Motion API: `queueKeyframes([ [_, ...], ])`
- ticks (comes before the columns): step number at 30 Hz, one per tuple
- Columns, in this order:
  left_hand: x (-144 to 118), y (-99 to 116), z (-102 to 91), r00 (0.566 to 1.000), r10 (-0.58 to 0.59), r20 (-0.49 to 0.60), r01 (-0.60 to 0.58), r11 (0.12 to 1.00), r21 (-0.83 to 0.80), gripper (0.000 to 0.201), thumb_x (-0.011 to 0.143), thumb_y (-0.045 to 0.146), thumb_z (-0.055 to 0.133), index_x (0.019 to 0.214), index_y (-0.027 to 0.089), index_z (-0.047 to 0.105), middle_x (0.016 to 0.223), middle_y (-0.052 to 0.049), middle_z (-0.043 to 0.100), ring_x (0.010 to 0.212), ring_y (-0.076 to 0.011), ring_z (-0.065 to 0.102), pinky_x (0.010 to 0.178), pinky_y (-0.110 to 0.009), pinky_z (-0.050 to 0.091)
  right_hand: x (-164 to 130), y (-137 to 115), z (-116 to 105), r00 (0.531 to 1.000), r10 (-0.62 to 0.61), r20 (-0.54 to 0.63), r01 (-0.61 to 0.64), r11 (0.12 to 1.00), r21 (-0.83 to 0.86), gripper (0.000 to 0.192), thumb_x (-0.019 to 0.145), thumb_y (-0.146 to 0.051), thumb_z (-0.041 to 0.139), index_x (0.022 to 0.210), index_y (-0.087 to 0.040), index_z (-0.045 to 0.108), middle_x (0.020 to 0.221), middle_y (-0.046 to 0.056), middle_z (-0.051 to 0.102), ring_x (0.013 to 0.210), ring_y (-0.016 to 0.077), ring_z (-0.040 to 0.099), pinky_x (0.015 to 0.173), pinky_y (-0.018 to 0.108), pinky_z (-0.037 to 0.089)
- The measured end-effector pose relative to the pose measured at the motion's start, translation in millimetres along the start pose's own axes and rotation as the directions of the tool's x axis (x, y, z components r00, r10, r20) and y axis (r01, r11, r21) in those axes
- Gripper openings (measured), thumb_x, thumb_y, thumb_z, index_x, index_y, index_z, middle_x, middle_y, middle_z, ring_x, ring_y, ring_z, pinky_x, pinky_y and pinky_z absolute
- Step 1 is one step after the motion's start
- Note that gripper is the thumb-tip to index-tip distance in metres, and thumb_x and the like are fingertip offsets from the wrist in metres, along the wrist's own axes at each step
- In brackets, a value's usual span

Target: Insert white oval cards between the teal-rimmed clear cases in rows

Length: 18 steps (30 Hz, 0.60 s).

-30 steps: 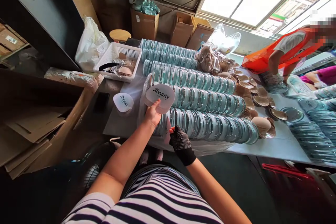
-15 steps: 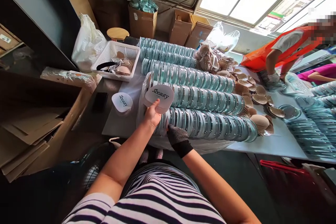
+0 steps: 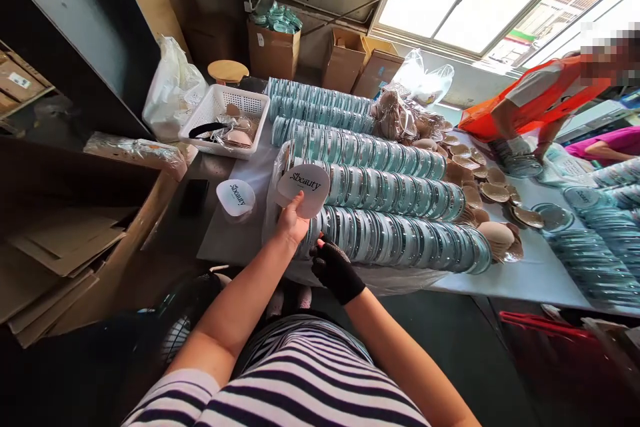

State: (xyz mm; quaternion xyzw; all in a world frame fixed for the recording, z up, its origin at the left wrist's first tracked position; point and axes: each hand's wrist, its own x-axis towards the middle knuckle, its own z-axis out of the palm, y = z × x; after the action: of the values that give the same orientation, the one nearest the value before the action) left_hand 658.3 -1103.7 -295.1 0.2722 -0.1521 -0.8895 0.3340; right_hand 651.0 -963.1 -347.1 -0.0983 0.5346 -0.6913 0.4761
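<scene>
Right hand: our right hand [image 3: 334, 268], in a black knit glove, curls shut at the near end of the nearest row of round teal-rimmed cases [image 3: 400, 240].
Left hand: our bare left hand [image 3: 291, 221] grips a white heart-shaped lid printed "Sbeauty" [image 3: 303, 181] from below, tilted up.
Table: a second white printed lid [image 3: 235, 197] lies flat to the left.
Beyond: a white plastic basket [image 3: 220, 105]; a person in an orange vest [image 3: 537, 97].

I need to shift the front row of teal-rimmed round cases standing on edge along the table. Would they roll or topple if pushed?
The front row of teal-rimmed round cases probably would: each disc stands on its rim, propped only by its neighbours. Pushed sideways, they may roll; their clear plastic looks slippery. The bare left hand and black-gloved right hand steady the near end, suggesting it needs support.
</scene>
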Motion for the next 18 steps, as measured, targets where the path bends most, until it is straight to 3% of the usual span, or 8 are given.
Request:
queueKeyframes([
  [2,-0.2,-0.9,0.0,1.000,0.009,-0.005,-0.009,1.000,0.000,0.031,0.079,0.009,0.066,0.109,0.020,0.064,0.111,-0.007,0.072,0.113,-0.0210,0.063,0.097,-0.036,0.051,1.8,-2.3,-4.2,0.998,0.042,0.051,-0.041,0.999,-0.027,0.042,0.081,-0.044,0.057,0.114,-0.023,0.042,0.057,-0.009,0.052,0.040,0.0067,0.044,0.039,0.015,0.036],
  [5,0.2,-4.2,-0.8,1.000,0.026,0.015,-0.026,1.000,0.006,0.035,0.078,0.009,0.068,0.111,0.020,0.064,0.112,-0.007,0.071,0.112,-0.0217,0.063,0.098,-0.039,0.051,7.0,-10.2,-13.6,0.983,0.173,0.055,-0.136,0.902,-0.410,0.038,0.079,-0.047,0.062,0.101,-0.020,0.046,0.044,-0.010,0.049,0.033,0.0099,0.044,0.033,0.017,0.035],
  [7,0.4,-7.1,-1.0,0.998,0.056,0.016,-0.057,0.998,0.011,0.035,0.077,0.010,0.069,0.110,0.020,0.064,0.112,-0.006,0.071,0.112,-0.0224,0.063,0.097,-0.042,0.051,9.0,-16.5,-18.5,0.961,0.267,0.075,-0.182,0.811,-0.557,0.037,0.077,-0.047,0.066,0.091,-0.019,0.046,0.043,-0.008,0.052,0.031,0.0108,0.045,0.031,0.018,0.035],
  [11,0.7,-11.6,0.3,0.992,0.128,-0.010,-0.128,0.992,0.011,0.035,0.075,0.010,0.070,0.108,0.022,0.065,0.114,-0.005,0.071,0.113,-0.0233,0.062,0.099,-0.043,0.050,1.7,-27.7,-16.9,0.948,0.273,0.163,-0.170,0.868,-0.466,0.030,0.086,-0.044,0.056,0.095,-0.015,0.055,0.047,-0.006,0.055,0.037,0.0119,0.050,0.037,0.022,0.042],
  [13,0.9,-13.6,0.3,0.988,0.156,0.008,-0.156,0.988,0.022,0.036,0.075,0.010,0.071,0.108,0.023,0.065,0.112,-0.005,0.071,0.113,-0.0236,0.063,0.099,-0.044,0.049,-5.3,-34.7,-13.4,0.992,0.105,0.072,-0.048,0.831,-0.554,0.031,0.090,-0.038,0.049,0.096,-0.010,0.062,0.046,-0.005,0.056,0.038,0.0116,0.050,0.040,0.022,0.043],
  [15,-0.1,-16.4,-1.4,0.982,0.184,0.033,-0.185,0.982,0.047,0.037,0.074,0.010,0.072,0.108,0.022,0.065,0.110,-0.005,0.072,0.112,-0.0237,0.063,0.100,-0.044,0.048,-10.0,-46.3,-12.8,0.986,-0.159,-0.048,0.079,0.704,-0.706,0.035,0.090,-0.034,0.046,0.096,-0.007,0.067,0.055,-0.001,0.065,0.046,0.0114,0.056,0.047,0.021,0.045],
  [16,-1.4,-18.2,-2.8,0.979,0.199,0.041,-0.201,0.978,0.062,0.038,0.073,0.010,0.073,0.108,0.022,0.066,0.109,-0.005,0.072,0.111,-0.0235,0.064,0.101,-0.043,0.048,-10.5,-54.1,-14.1,0.945,-0.317,-0.086,0.140,0.625,-0.768,0.035,0.090,-0.034,0.046,0.099,-0.008,0.068,0.066,0.002,0.070,0.054,0.0117,0.061,0.053,0.020,0.047],
  [18,-6.6,-21.9,-6.6,0.975,0.214,0.059,-0.219,0.970,0.102,0.038,0.070,0.010,0.076,0.105,0.022,0.067,0.107,-0.005,0.073,0.111,-0.0230,0.064,0.103,-0.042,0.046,-8.0,-72.0,-18.9,0.807,-0.583,-0.092,0.257,0.487,-0.835,0.045,0.090,-0.036,0.046,0.123,-0.007,0.059,0.099,0.010,0.073,0.082,0.0139,0.068,0.071,0.021,0.051],
])
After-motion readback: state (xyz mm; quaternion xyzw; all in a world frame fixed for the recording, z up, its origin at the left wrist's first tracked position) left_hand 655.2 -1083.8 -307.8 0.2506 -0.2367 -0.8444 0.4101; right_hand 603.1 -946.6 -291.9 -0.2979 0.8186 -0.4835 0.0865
